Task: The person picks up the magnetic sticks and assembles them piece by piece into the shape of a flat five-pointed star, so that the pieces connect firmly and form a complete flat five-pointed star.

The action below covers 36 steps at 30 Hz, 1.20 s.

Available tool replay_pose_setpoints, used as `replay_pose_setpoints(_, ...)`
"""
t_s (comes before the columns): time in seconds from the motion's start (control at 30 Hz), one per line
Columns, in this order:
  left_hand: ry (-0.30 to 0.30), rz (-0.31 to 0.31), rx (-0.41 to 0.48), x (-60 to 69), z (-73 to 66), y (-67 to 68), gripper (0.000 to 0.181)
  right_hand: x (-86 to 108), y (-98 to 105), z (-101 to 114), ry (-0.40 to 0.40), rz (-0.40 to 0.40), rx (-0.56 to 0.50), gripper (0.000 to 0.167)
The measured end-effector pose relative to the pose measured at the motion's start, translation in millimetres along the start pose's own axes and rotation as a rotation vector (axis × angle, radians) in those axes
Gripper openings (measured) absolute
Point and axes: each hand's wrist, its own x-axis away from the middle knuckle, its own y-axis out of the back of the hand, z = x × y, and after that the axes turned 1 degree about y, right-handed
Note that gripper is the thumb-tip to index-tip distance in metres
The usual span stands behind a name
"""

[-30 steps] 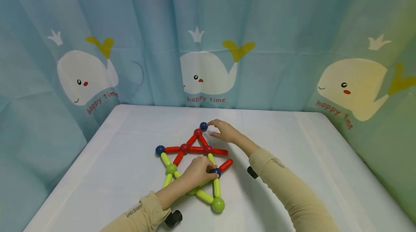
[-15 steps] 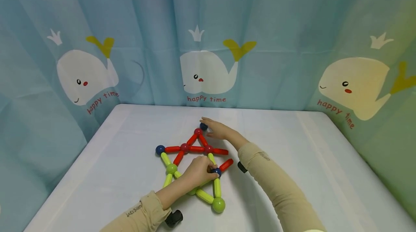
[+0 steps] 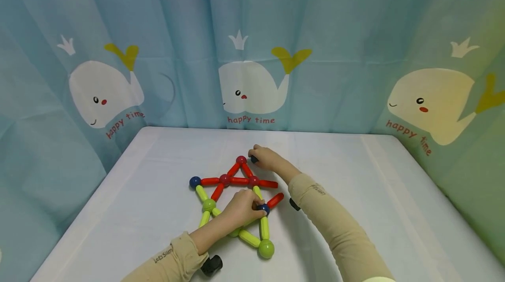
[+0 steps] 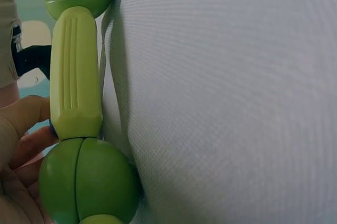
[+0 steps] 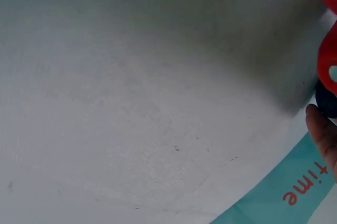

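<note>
A flat figure of magnetic sticks and balls, red in its far half and yellow-green in its near half, lies on the white table. My left hand pinches the blue ball at its right side, where a red stick points outward. At the far tip, my right hand grips another dark blue ball, just right of the top red ball and apart from it. Fingers mostly cover that blue ball. In the left wrist view a green stick and a green ball stand before the left hand.
A third blue ball forms the figure's left corner, and a green ball its near right one. Black wrist cameras hang beneath both sleeves. Behind the table hangs a blue curtain with printed whales.
My right hand reached over the far blue ball, closed its fingers on it and drew it slightly right, off the red ball. My left hand has stayed in place.
</note>
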Motion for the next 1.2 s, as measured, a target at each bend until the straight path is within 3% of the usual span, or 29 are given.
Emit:
replay_pose_setpoints(0.17,-0.006,0.000,-0.003,-1.4,-1.1,0.3,0.028,6.1,0.6,-8.6,-0.034,-0.048,-0.061,0.030)
replay_pose_setpoints(0.37,0.008,-0.010,-0.016,-1.6,1.1,0.2,0.027,13.6,2.2,-15.8,-0.014,-0.086,-0.124,0.031)
replay_pose_setpoints(0.73,0.018,-0.017,-0.023,-3.6,2.6,0.0,0.027,41.1,9.7,-24.8,-0.003,-0.181,-0.359,0.031)
replay_pose_setpoints(0.97,0.013,-0.021,-0.024,-3.1,-0.2,-1.4,0.026,67.7,13.8,-32.7,-0.012,-0.154,-0.457,0.029)
replay_pose_setpoints(1.2,0.033,-0.016,-0.011,0.3,-0.3,-3.5,0.026,90.5,16.4,-36.8,0.014,-0.030,-0.502,0.030)
